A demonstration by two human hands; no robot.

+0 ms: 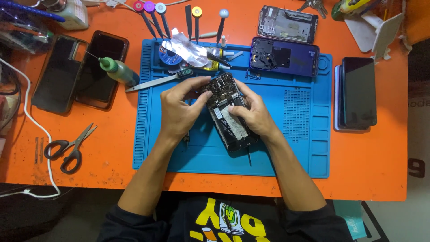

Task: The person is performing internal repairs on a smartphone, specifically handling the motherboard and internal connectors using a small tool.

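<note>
An opened black phone (227, 117) with its back off lies tilted on the blue work mat (295, 148), its circuit board and battery showing. My left hand (179, 110) grips the phone's left side, fingers curled over the upper board. My right hand (251, 112) holds the right edge, thumb resting on the battery area. Whether either hand also holds a small tool I cannot tell.
A blue phone back shell (284, 56) and a grey phone frame (287, 23) lie at the mat's top right. Screwdrivers (154, 15), tweezers (154, 82), foil (183, 47), a green bottle (117, 70), two dark phones (78, 71), scissors (71, 148) and stacked phones (357, 92) surround the orange table (367, 170).
</note>
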